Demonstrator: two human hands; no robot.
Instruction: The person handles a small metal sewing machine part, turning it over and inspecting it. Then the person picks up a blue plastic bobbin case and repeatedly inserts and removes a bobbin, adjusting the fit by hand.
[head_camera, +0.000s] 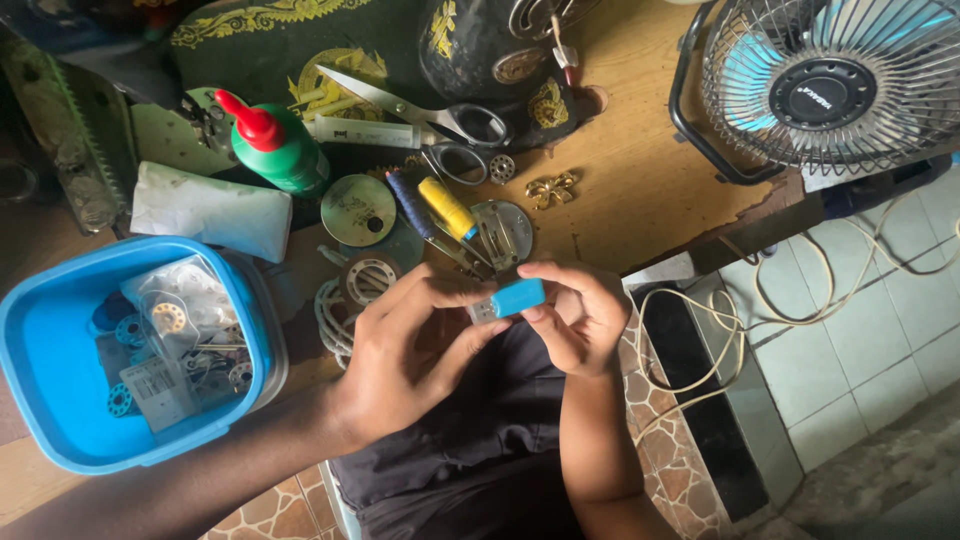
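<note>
Small blue rectangular case with a metal end (508, 299), held between both hands just off the near edge of the wooden table (640, 190), above dark cloth on the lap; right hand (580, 315) curled around its right end, fingers closed on it; left hand (405, 355) pinching its metal left end with thumb and forefinger, other fingers loosely bent. Far of the hands on the table: yellow thread spool (446, 207) beside a dark blue spool (408, 203), round metal discs (357, 210), large steel scissors (420, 112), a small gold ornament (553, 188). Far left: green glue bottle with red cap (275, 145), white folded pouch (210, 210). Near left: blue plastic tub (45, 370) holding bobbins and clear packets. Far right: small table fan with wire grille (825, 85). Right, on the tiled floor: loose cream cable (790, 305)
</note>
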